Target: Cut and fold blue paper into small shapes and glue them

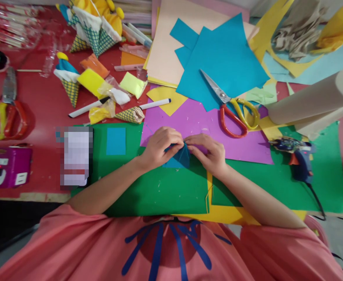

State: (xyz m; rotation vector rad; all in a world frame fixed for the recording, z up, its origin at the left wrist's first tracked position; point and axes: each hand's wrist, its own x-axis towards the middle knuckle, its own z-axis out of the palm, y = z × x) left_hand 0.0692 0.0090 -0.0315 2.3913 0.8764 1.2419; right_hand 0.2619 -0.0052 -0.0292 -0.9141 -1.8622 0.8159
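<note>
Between both hands is a small piece of blue paper (183, 157), bent with a crease and standing partly upright over the green sheet (156, 191). My left hand (163, 146) pinches its upper left part between thumb and fingers. On the other side, my right hand (208, 151) pinches the top near the crease, its fingertips almost meeting the left ones. The fingers hide the paper's upper edge. A flat blue square (115, 141) lies on the green sheet to the left. Just beyond the hands is a purple sheet (241, 148).
Scissors (225, 97) with red and yellow handles lie on blue paper beyond my right hand. A glue gun (301, 162) rests at right beside a paper roll (314, 97). At left are a phone (90, 156), more scissors (9, 101), a purple box (10, 166) and small paper cones (71, 88).
</note>
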